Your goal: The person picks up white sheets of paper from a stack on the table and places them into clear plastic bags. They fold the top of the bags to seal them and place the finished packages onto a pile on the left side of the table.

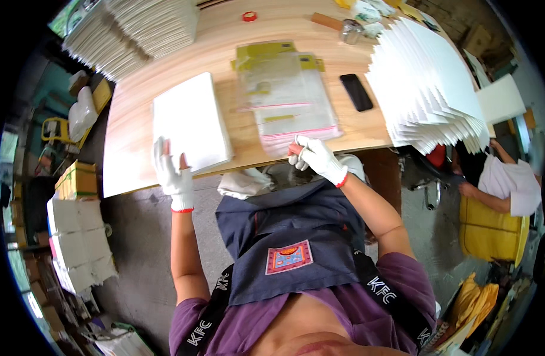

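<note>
My left hand (176, 175), in a white glove with bare fingertips, lies at the near left corner of a white paper stack (192, 118). Its fingers are stretched out, with the thumb apart. My right hand (320, 161), gloved the same way, is closed at the near edge of several clear plastic bags (299, 113) with pink edge strips. Thumb and fingers are pressed together there; whether they grip a bag edge I cannot make out. Olive-yellow pieces (263, 52) show at the far end of the bags.
A black phone (356, 92) lies right of the bags, beside a tall fanned stack of white sheets (426, 83). Far left stand bundled stacks (133, 35). A red tape roll (249, 16) and a metal jar (351, 31) are farther back. Another person (510, 184) is at the right.
</note>
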`<state>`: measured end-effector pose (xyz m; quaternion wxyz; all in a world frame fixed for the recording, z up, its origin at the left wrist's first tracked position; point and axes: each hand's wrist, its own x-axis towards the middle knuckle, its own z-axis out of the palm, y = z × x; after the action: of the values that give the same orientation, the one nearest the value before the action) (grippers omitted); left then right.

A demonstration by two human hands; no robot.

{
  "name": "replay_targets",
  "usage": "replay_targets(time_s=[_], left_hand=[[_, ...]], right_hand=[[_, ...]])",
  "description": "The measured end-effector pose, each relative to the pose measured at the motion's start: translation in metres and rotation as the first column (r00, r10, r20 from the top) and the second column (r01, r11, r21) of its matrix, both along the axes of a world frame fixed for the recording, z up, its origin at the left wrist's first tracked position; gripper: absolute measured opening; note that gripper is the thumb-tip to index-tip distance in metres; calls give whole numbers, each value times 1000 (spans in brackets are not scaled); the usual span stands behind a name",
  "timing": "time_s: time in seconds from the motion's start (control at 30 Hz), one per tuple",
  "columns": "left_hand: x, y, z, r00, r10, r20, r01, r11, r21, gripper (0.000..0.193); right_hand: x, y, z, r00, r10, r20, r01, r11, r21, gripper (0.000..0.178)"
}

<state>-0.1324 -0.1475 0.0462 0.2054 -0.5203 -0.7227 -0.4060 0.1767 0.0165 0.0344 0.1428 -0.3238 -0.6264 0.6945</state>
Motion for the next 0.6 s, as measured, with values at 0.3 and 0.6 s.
replay_targets(time_s=[0.3,0.6], left_hand=[[73,194,-29,912,-397,-103,223,692,-687,53],[69,238,-72,923,-369,-107,153,609,-778,27]], right_hand=[[124,29,171,870,-428,-246,275,6,961,13],[241,92,196,647,-753,120,-340,-144,929,22]])
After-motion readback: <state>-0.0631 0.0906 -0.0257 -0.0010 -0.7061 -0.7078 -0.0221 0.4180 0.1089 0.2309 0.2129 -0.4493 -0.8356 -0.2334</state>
